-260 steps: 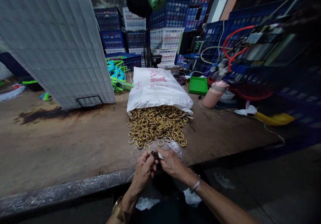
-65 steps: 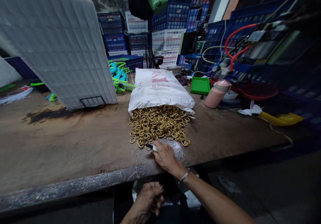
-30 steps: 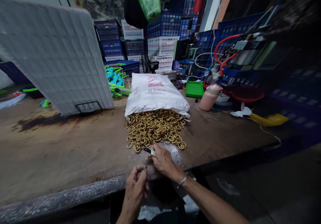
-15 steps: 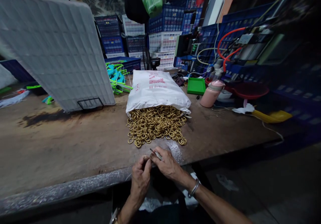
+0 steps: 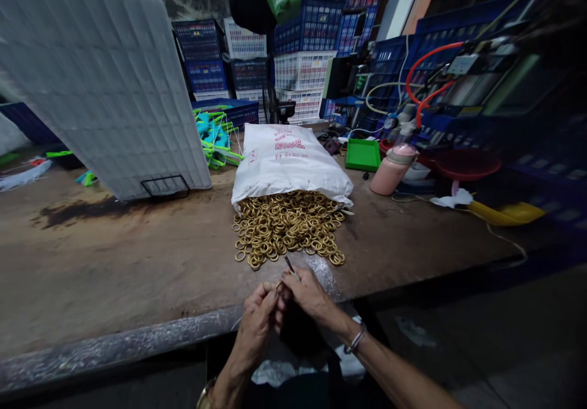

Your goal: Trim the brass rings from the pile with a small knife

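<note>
My left hand [image 5: 257, 318] is closed at the table's front edge, pinching a small gold-coloured ring [image 5: 279, 284] of which only a bit shows. Touching it from the right, my right hand [image 5: 310, 296] has its fingers wrapped round a slim tool with a dark narrow tip [image 5: 289, 265], pointing up and away; its exact kind is unclear. Just beyond both hands, a heap of gold-coloured rings [image 5: 287, 228] spills from the mouth of a white woven sack [image 5: 293, 167] with red print.
A tall quilted white panel [image 5: 110, 91] stands at left on the wooden table [image 5: 114, 262]. To the right are a green tray [image 5: 362, 154], a pink bottle [image 5: 393, 169], a red dish [image 5: 468, 163] and a yellow scoop [image 5: 509, 213]. Stacked crates [image 5: 305, 70] fill the back.
My hands have come closer together, and the fingertips now meet at a ring that shows between them. The slim tool's tip has swung upward. The view has shifted slightly.
</note>
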{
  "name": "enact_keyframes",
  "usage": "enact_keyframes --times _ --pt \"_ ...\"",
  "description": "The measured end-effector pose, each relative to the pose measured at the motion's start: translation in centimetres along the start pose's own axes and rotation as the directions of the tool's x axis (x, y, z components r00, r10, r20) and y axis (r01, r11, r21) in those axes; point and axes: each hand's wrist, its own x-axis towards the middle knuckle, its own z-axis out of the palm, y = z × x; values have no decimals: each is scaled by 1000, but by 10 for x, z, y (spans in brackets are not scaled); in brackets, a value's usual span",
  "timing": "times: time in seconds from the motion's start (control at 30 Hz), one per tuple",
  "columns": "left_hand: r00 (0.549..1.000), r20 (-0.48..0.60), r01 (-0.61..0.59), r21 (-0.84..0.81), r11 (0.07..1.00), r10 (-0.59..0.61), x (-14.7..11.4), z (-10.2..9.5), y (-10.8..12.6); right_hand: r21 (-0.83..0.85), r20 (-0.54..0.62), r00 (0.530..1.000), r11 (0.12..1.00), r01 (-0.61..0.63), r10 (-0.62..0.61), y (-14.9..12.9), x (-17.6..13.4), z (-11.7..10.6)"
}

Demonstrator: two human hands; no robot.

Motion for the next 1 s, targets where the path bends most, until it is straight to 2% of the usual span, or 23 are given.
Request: enact_keyframes --times 0.07,0.13,0.2,0.27,0.37,0.57,0.77,0.9,1.0 --pt "999 -45 7 8 1000 -7 2 0 0 -216 -34 997 974 65 -73 1 -2 -2" --pt "998 -69 7 18 1000 -6 4 -1 -2 -416 20 988 897 150 -155 3 -5 -4" --pt "997 -79 -5 41 999 9 6 -3 -5 -539 97 975 813 218 -197 7 -9 -4" --pt "995 -89 -32 81 996 39 8 -4 -7 -610 123 969 754 244 -214 10 -11 -4" --pt "990 -109 -79 134 988 94 8 -5 -7 -653 119 969 718 241 -217 10 -12 -2" --pt "978 -117 -150 188 971 174 9 -5 -7 -676 112 975 704 218 -194 5 -10 1" --pt "982 -103 -142 160 977 159 -2 -1 -7 -689 159 969 681 247 -191 15 -4 -6" --pt "993 -28 -112 26 993 113 -9 4 -1 -746 45 983 648 153 -180 15 8 -12" --pt "998 -36 -61 -139 988 57 -4 -1 -2 -741 -64 978 666 86 -197 11 22 -8"
